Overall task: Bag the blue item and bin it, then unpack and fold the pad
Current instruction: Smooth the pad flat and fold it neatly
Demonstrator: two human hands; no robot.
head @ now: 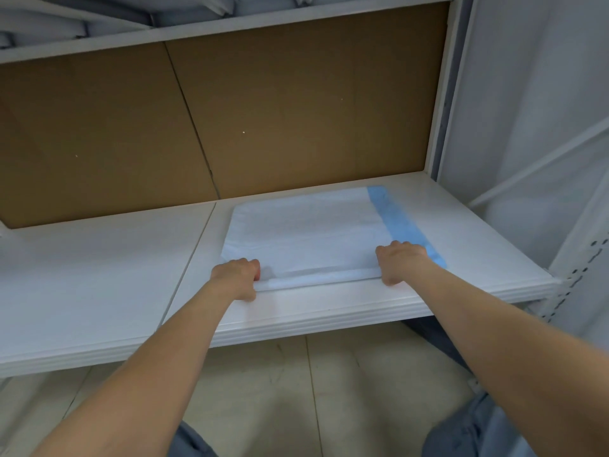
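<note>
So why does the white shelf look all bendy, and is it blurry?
Head view: the wide-angle lens bows the straight edges of the flat white shelf board; light is soft and even, no glare; the left hand throws a faint grey shadow on the white pad with the blue stripe; everything looks slightly soft.

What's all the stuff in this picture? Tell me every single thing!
pad: one, white with a blue strip on its right side, flat on the shelf
shelf: one, white, under the pad
cardboard sheets: two, brown, behind the shelf
packs: number unclear, pale blue-grey, on the level above
post: one, white with holes, far right
floor: beige tiles, below
trousers: blue-grey, bottom edge
left hand: one, grips the pad's near edge
right hand: one, grips the pad's near edge
</note>
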